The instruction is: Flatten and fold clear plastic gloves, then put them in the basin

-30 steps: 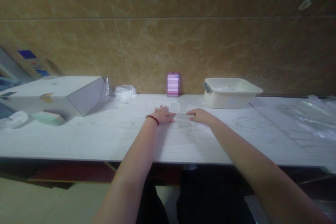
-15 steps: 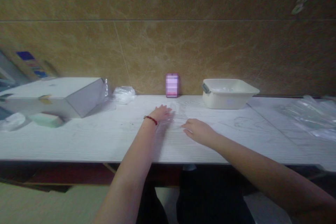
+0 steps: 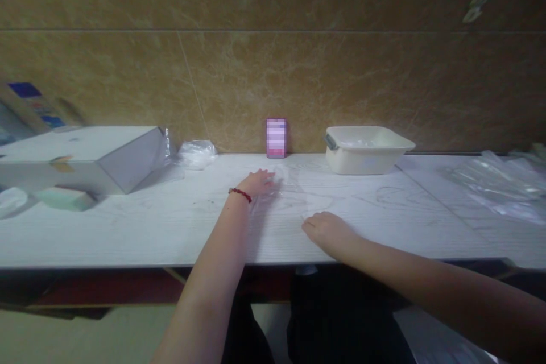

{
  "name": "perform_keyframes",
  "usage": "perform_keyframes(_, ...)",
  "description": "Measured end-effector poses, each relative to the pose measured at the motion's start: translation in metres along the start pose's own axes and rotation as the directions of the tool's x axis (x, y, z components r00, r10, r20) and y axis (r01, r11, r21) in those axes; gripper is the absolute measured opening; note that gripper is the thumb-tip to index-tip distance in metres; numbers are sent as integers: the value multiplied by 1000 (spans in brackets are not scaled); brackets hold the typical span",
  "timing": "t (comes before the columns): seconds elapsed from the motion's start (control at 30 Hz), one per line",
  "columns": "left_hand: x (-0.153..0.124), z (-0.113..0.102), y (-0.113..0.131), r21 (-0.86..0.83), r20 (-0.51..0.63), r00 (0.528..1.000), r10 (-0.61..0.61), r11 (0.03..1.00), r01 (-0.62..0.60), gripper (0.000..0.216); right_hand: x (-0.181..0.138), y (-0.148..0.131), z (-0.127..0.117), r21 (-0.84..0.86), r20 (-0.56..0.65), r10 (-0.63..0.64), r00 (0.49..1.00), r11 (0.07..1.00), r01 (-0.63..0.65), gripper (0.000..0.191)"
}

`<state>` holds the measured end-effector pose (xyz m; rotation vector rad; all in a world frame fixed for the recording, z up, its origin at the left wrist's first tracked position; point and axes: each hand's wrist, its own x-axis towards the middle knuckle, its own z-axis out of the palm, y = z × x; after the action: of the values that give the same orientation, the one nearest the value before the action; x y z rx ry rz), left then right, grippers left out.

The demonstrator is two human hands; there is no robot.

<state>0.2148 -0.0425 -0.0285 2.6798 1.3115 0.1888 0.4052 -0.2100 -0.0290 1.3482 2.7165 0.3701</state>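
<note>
My left hand (image 3: 257, 182), with a red beaded bracelet at the wrist, lies flat with fingers stretched out over a clear plastic bag (image 3: 288, 181) on the white table. The bag is so see-through that its edges are hard to make out. Nearer the table's front edge, my right hand (image 3: 330, 232) is closed, with thumb and fingers pressed together. A small pale bit shows at its fingertips, too faint to name.
A phone (image 3: 276, 138) leans on the tiled wall. To its right stands a cream tub (image 3: 362, 160) with clear plastic inside. Clear bags (image 3: 507, 182) lie far right. At left are a white box (image 3: 115, 165), a green sponge-like block (image 3: 66, 198) and crumpled plastic (image 3: 197, 153).
My right hand has drawn back toward the table's front edge, and its fingers have closed together. My left hand has stayed on the bag. The view has shifted slightly.
</note>
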Motion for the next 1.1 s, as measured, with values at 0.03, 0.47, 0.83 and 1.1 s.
perform_keyframes(0.03,0,0,0,-33,-20,1000,12,999,-12,44,1,1,1,2,-8,2,1000,1000,-2,12)
perform_keyframes(0.47,-11,-20,9,-290,-222,971,91,944,-155,46,2,16,-3,195,-181,2,984,980,33,14)
perform_keyframes(0.83,-29,-44,21,-188,-27,988,154,970,-156,45,-5,23,-2,251,-245,-52,968,961,115,20)
perform_keyframes(1.1,-46,-36,17,-227,74,979,190,959,-169,43,0,28,15,247,-240,-124,963,951,184,21)
